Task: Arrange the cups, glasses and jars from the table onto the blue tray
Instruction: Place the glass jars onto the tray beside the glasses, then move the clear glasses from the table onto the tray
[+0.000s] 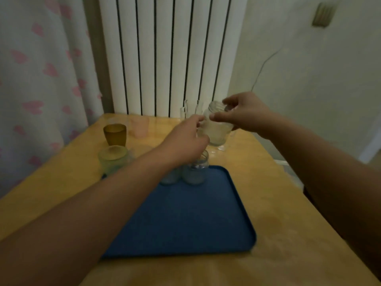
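1. Head view, nearest first: two bare forearms reach fwd over the tray [206, 219], blue, lying flat on the table [288, 213]. Its near part is bare.
2. Already on the tray's far edge: two clear jars, upright, side by side, touching or nearly so. The right jar [195, 172] shows best; the left jar [171, 176] is partly hidden by the wrist.
3. Right hand [245, 114] holds a third clear jar [216, 131] up off the table, thumb and fingers curled round its threaded neck. Long axis tilted, mouth up and toward the radiator.
4. Left hand [185, 139] is at the jar's left side, fingers curled toward it. Pic is blurred there, so can't tell if it grips or only touches.
5. Key relation: held jar hangs just beyond the tray's far edge, above and behind the two placed jars. Tray lies toward the person and down from it. Right hand is the one carrying.
6. Judgement: next it needs righting, then lowering beside the others w/o knocking them.
7. Still on the table, far left: amber cup [114, 134], pink cup [140, 125], green cup [113, 159]. Clear glasses [192, 108] stand behind the hands.
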